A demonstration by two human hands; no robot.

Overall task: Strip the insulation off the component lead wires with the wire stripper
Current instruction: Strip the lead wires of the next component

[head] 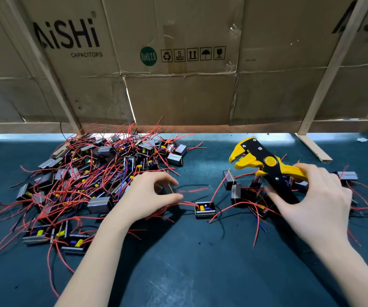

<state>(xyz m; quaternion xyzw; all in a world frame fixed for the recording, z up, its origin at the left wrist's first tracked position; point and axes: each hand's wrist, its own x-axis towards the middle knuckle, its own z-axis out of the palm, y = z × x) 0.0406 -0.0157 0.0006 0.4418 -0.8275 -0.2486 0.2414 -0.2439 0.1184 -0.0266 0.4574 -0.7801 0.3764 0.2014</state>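
Holding the yellow-and-black plastic wire stripper by its handles, the right hand has its fingers curled around the grips with the tool's mouth gaping toward the left, probably so a lead can be fed straight in from the other side. The left hand is over near the big tangled pile of small grey box components with red lead wires, thumb and fingers curled around one dark little part, apparently lining up its wire. Stripped-looking ones seem to sit in a smaller bunch under the tool on the right, keeping done and undone apart on the dark green mat.
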